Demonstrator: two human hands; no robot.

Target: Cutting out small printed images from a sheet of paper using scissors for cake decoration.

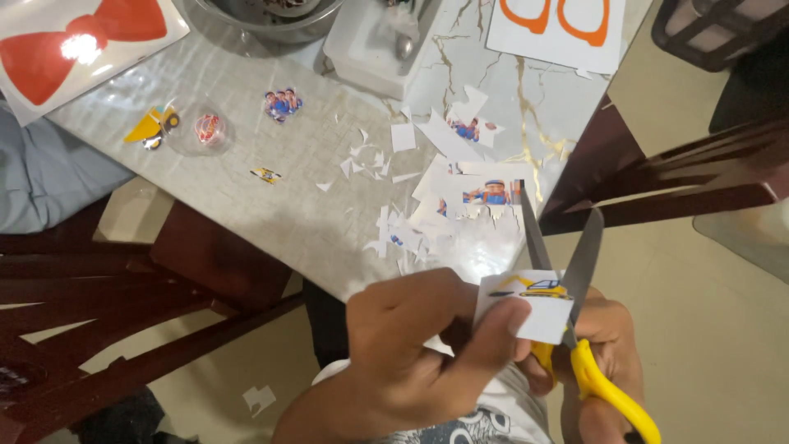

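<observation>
Paper cutout (530,308) with a yellow digger picture sits pinched between our left hand (411,345) thumb and fingers, low over the marble table (271,197) edge. Our right hand (604,353) grips yellow-handled scissors (575,329), blades spread apart around the cutout's top. Paper scraps (427,205) litter the table beyond.
</observation>
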